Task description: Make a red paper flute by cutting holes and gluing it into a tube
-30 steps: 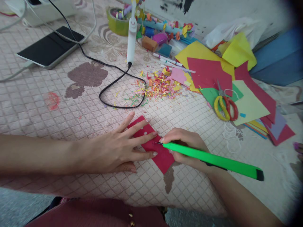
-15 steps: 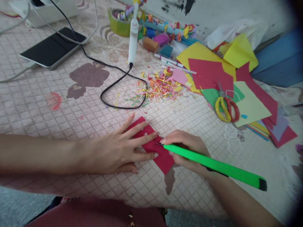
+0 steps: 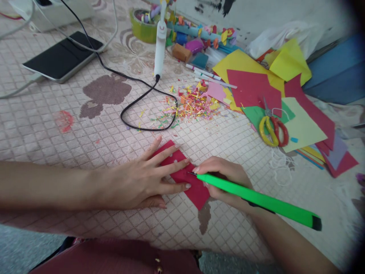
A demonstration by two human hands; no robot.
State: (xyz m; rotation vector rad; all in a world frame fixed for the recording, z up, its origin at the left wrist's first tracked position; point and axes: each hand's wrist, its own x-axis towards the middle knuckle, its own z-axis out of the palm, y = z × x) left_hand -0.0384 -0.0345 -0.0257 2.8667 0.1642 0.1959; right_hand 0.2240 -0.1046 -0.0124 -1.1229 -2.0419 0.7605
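A small red rectangle of craft sheet (image 3: 196,194) lies slantwise on the patterned cloth, with a few pale spots on it. My left hand (image 3: 145,177) rests flat across it, fingers spread, and holds nothing. My right hand (image 3: 225,175) is closed around a bright green craft knife (image 3: 256,196) with a black end cap. The knife's thin metal tip touches the sheet, or is just over it, between my left fingertips. Part of the sheet is hidden under my left fingers.
Beyond my hands lies a heap of coloured snippets (image 3: 196,102), beside a looped black cord (image 3: 122,114) running to a white glue gun (image 3: 160,49). Scissors (image 3: 272,131) rest on coloured sheets (image 3: 253,87) at the right. A black-screened tablet (image 3: 62,57) lies at left.
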